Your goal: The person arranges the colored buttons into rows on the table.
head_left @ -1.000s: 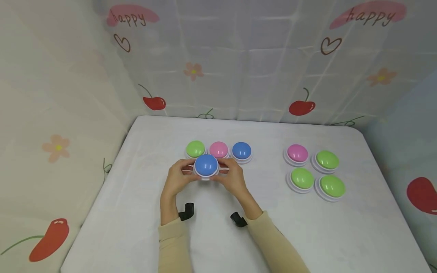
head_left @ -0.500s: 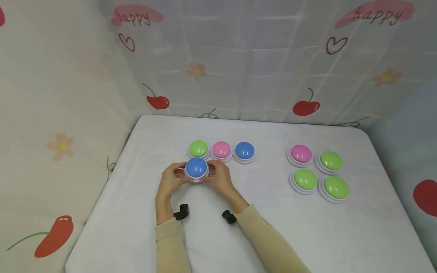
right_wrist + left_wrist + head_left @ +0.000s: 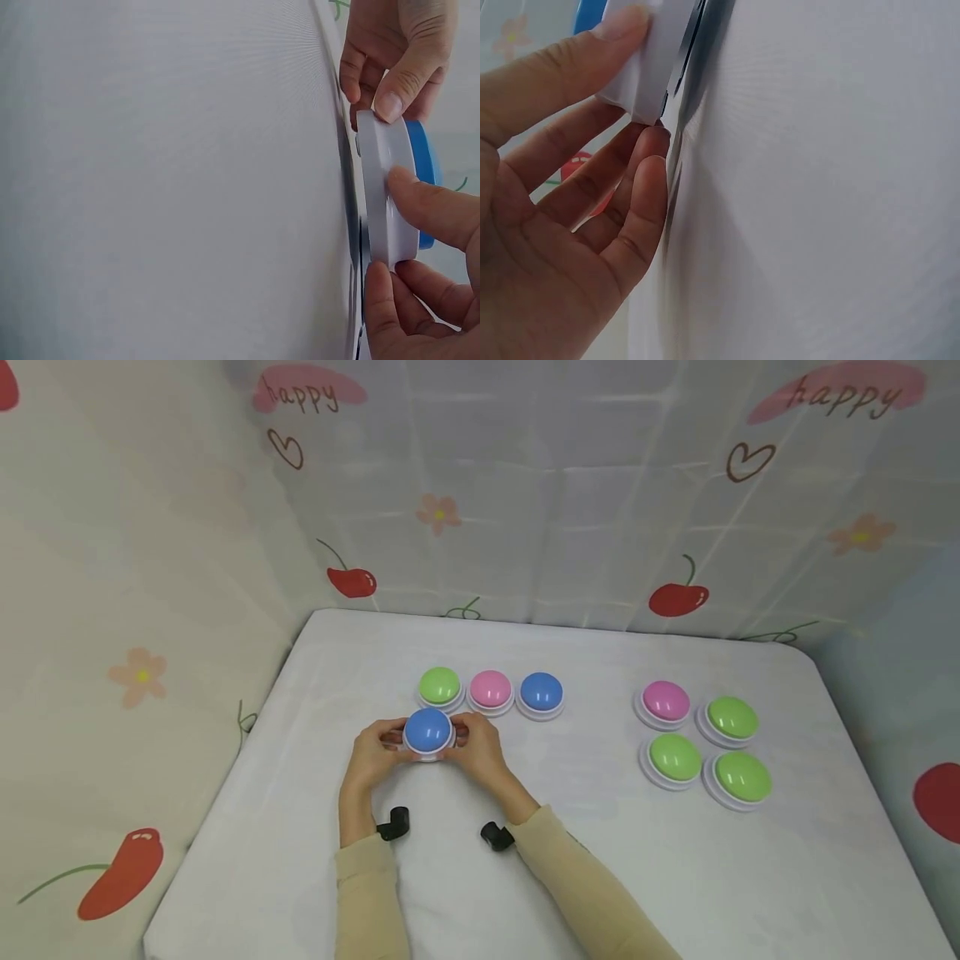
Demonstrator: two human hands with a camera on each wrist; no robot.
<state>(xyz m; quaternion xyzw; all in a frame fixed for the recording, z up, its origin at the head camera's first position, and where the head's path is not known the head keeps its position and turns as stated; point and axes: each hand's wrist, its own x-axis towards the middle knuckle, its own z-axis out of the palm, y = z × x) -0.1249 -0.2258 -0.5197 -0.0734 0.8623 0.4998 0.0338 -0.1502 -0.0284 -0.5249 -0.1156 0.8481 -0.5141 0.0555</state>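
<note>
A blue-domed button [image 3: 427, 730] was held between 2 hands over the white-covered table [image 3: 787, 885], nearer its left edge than its right, toward the far edge. The dome faced up; whether the underside touched the cloth or hung just above it, I could not tell.

The left hand [image 3: 371, 758] grasped the left side of the white base [image 3: 380, 191], thumb laid on the rim and fingers bent behind and below. The right hand [image 3: 482, 750] gripped the opposite side the same way, thumb on the near wall, fingertips at the lower edge.

The button looked light and stiff — probably hollow moulded plastic, not likely to dent under a pinch. The glossy dome seemed the slippery part, and pressure there might push it down if it was sprung. The base was the better hold: its flat side wall gave 2 thumbs a firm seat, and the lower rim offered the fingertips a ledge.

Just beyond, along the far edge, sat a green button [image 3: 439, 685], a pink button [image 3: 491, 690] and another blue button [image 3: 541, 692], side by side. Toward the table's right edge — well apart from the hands — 1 magenta button [image 3: 666, 702] and 3 green buttons [image 3: 675, 757] were clustered.
</note>
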